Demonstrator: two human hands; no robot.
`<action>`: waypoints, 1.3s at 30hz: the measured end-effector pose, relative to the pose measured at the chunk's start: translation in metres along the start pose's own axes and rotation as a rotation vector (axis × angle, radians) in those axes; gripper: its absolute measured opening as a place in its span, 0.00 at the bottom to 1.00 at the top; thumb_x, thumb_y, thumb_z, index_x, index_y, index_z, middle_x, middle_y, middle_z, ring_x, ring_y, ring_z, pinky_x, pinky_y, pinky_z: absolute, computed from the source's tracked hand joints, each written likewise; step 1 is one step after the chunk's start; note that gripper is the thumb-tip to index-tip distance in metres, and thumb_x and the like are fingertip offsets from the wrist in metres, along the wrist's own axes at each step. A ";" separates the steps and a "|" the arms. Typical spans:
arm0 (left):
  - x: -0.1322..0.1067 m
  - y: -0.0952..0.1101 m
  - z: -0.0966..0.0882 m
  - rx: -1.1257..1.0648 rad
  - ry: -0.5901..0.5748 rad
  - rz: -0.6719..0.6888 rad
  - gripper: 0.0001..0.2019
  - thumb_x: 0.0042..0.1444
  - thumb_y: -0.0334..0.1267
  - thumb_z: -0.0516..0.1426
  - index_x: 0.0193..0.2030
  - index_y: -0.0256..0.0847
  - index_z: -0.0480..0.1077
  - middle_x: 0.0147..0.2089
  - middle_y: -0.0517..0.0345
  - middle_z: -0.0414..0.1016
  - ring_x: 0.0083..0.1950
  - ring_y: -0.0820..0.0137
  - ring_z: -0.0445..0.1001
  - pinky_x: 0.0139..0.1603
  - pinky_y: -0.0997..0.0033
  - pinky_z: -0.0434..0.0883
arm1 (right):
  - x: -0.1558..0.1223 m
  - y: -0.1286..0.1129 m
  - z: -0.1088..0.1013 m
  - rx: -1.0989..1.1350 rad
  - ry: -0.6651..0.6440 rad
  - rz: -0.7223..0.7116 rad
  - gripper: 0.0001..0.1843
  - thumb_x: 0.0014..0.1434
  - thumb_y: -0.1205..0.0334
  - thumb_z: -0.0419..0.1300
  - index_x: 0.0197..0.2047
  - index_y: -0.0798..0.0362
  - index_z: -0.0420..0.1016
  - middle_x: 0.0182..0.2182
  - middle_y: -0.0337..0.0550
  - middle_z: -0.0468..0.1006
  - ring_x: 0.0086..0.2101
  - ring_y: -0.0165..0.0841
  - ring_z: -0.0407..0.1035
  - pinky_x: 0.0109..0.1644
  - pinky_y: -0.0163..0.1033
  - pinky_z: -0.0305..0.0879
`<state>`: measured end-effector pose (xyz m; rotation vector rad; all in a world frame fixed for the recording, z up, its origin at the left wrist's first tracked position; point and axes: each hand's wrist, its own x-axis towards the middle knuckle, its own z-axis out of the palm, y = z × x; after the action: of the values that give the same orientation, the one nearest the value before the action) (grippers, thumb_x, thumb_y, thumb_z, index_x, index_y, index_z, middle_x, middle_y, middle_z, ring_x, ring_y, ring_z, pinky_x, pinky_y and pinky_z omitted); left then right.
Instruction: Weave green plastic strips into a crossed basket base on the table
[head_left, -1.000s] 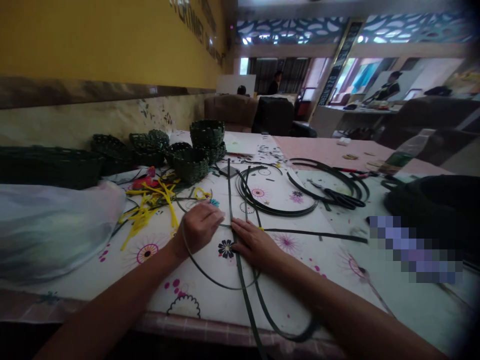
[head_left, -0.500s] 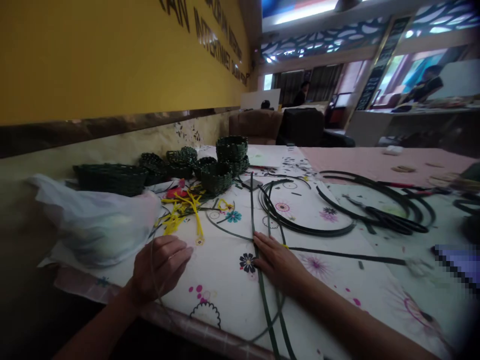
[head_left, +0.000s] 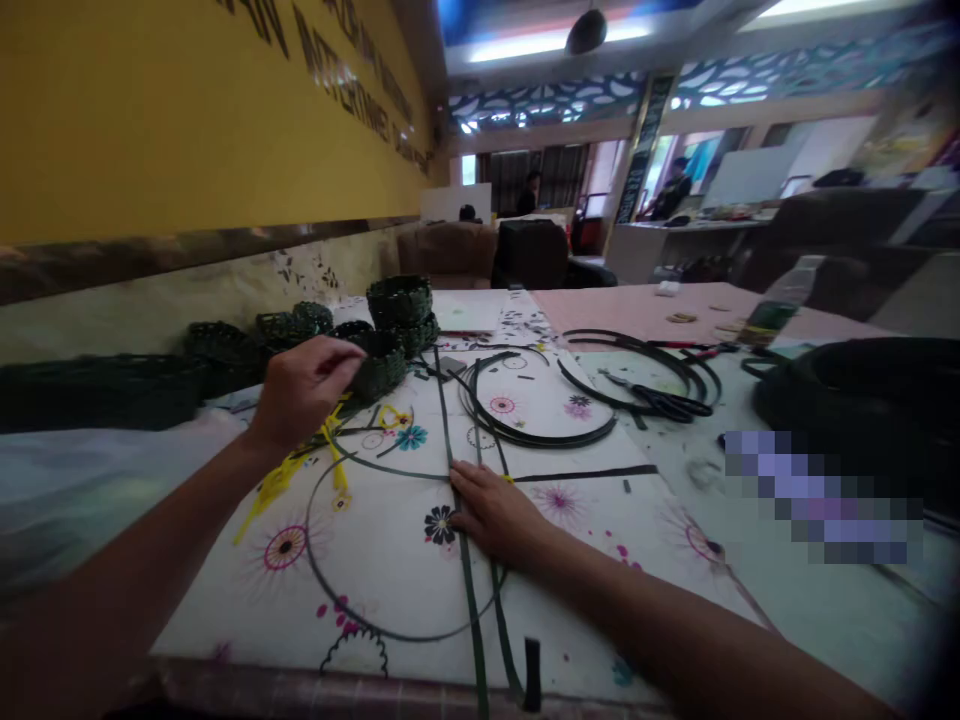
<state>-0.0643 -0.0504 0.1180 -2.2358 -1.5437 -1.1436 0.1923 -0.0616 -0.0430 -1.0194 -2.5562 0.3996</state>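
Note:
My right hand (head_left: 495, 510) lies flat on the table, its fingers stretched over a long dark green strip (head_left: 470, 600). A second upright strip (head_left: 504, 640) runs beside it, and a crosswise strip (head_left: 592, 473) reaches off to the right. My left hand (head_left: 304, 390) is raised above the yellow ties (head_left: 281, 480), its fingers curled together; whatever they pinch is hidden. Below it a thin green strip (head_left: 310, 540) bends in a wide loop toward my right wrist.
Dark green woven baskets (head_left: 397, 300) stand along the wall, near a white plastic bag (head_left: 97, 500). Coiled strips (head_left: 555, 437), scissors (head_left: 664, 402), a plastic bottle (head_left: 784, 295) and a big dark bundle (head_left: 862, 420) lie to the right. People are in the background.
My left hand has risen and moved forward, from near the table's front edge to in front of the baskets. My right hand keeps its place on the strips. The view has turned right.

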 end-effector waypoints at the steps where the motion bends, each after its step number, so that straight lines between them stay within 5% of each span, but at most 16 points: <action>1: 0.020 0.014 0.006 -0.014 -0.101 0.089 0.11 0.61 0.40 0.54 0.42 0.37 0.75 0.40 0.58 0.78 0.39 0.73 0.73 0.44 0.73 0.69 | 0.000 0.000 0.000 0.007 0.004 -0.002 0.30 0.61 0.56 0.59 0.63 0.60 0.63 0.64 0.58 0.61 0.63 0.45 0.56 0.68 0.51 0.50; 3: 0.055 0.043 0.025 -0.032 -0.285 0.269 0.11 0.61 0.39 0.53 0.40 0.37 0.76 0.40 0.57 0.78 0.40 0.73 0.74 0.45 0.74 0.68 | 0.000 0.000 0.000 0.016 0.017 0.001 0.30 0.60 0.55 0.60 0.62 0.60 0.64 0.63 0.58 0.62 0.63 0.45 0.57 0.68 0.51 0.50; 6: 0.092 0.083 0.070 -0.010 -0.714 0.531 0.11 0.59 0.38 0.54 0.39 0.39 0.77 0.38 0.57 0.79 0.40 0.71 0.74 0.44 0.74 0.66 | 0.001 0.001 -0.001 0.020 0.031 0.008 0.29 0.60 0.54 0.62 0.60 0.59 0.65 0.62 0.57 0.64 0.62 0.45 0.59 0.67 0.50 0.51; 8: 0.104 0.102 0.110 0.022 -0.811 0.551 0.11 0.59 0.37 0.53 0.40 0.40 0.78 0.38 0.57 0.79 0.40 0.70 0.74 0.44 0.73 0.66 | 0.002 0.001 -0.002 0.015 0.031 0.005 0.28 0.60 0.54 0.62 0.60 0.58 0.65 0.62 0.56 0.65 0.61 0.45 0.59 0.67 0.49 0.52; 13: 0.088 0.118 0.209 0.239 -1.081 0.470 0.14 0.54 0.38 0.57 0.45 0.41 0.77 0.46 0.50 0.78 0.44 0.62 0.74 0.41 0.69 0.65 | 0.001 0.003 -0.001 -0.007 0.078 -0.011 0.26 0.59 0.53 0.62 0.56 0.58 0.66 0.58 0.55 0.69 0.58 0.45 0.63 0.64 0.47 0.56; 16: 0.071 0.112 0.242 0.230 -1.111 0.458 0.12 0.50 0.37 0.58 0.42 0.42 0.78 0.44 0.51 0.78 0.41 0.63 0.74 0.37 0.70 0.65 | 0.001 0.004 0.000 -0.018 0.118 -0.032 0.23 0.59 0.51 0.62 0.51 0.58 0.68 0.53 0.54 0.72 0.54 0.44 0.66 0.62 0.46 0.58; 20: 0.073 0.100 0.251 0.153 -1.122 0.446 0.09 0.48 0.36 0.59 0.38 0.43 0.76 0.37 0.58 0.78 0.37 0.68 0.72 0.35 0.74 0.62 | 0.001 0.005 -0.003 -0.047 0.130 -0.057 0.23 0.59 0.49 0.61 0.49 0.59 0.69 0.49 0.52 0.74 0.50 0.43 0.68 0.59 0.45 0.60; 29: 0.104 0.087 0.232 -0.020 -1.098 0.268 0.12 0.53 0.39 0.55 0.41 0.40 0.77 0.31 0.61 0.78 0.32 0.73 0.72 0.32 0.77 0.63 | 0.001 0.006 -0.001 -0.028 0.106 -0.050 0.26 0.59 0.49 0.62 0.53 0.59 0.68 0.53 0.54 0.72 0.54 0.43 0.65 0.61 0.47 0.58; 34: 0.107 0.084 0.221 -0.006 -0.970 0.218 0.06 0.48 0.39 0.59 0.29 0.40 0.76 0.24 0.62 0.74 0.30 0.72 0.70 0.31 0.76 0.62 | 0.001 0.006 0.000 -0.034 0.114 -0.067 0.25 0.59 0.50 0.62 0.52 0.60 0.68 0.53 0.55 0.72 0.54 0.44 0.66 0.61 0.47 0.59; 39: 0.114 0.083 0.212 0.009 -0.819 0.201 0.07 0.53 0.39 0.56 0.32 0.40 0.74 0.25 0.61 0.74 0.29 0.72 0.71 0.30 0.76 0.61 | 0.002 0.008 0.002 -0.041 0.104 -0.070 0.28 0.60 0.47 0.61 0.54 0.60 0.67 0.56 0.56 0.70 0.56 0.44 0.64 0.63 0.49 0.58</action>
<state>0.1272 0.1107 0.0723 -2.9526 -1.4618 -0.1347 0.1952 -0.0546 -0.0474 -0.9366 -2.5076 0.2693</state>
